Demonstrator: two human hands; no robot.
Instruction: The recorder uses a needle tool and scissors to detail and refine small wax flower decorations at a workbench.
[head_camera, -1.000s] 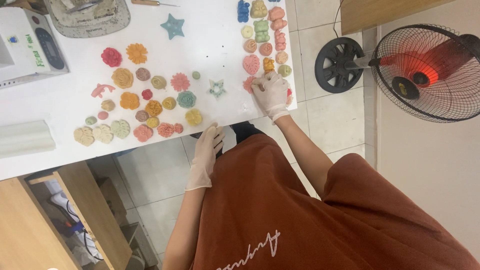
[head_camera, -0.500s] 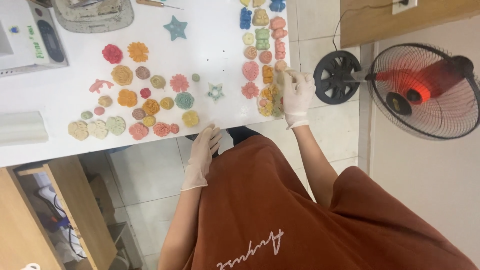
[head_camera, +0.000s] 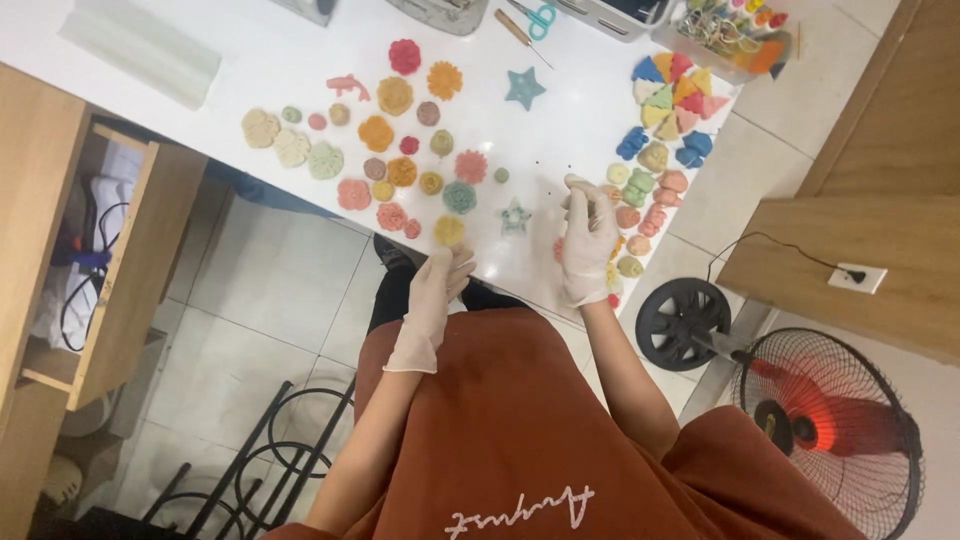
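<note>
Moulded pieces on the table (head_camera: 280, 60)
Flower shapes (head_camera: 400, 170) at centre; star (head_camera: 524, 87) to their upper right; fan (head_camera: 820, 425) lower right.

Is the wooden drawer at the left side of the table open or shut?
Open. The wooden drawer stands pulled out from under the white table, and cables and cloth show inside it.

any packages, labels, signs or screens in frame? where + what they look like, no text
Clear plastic box: far right table edge, shallow, rectangular, filled with small multicoloured pieces.
White script print: on the person's rust-brown top, bottom centre, upside down in view.
White wall socket plate: right, on wood panel, rectangular, black plug in it.
No screens or signs visible.
</note>
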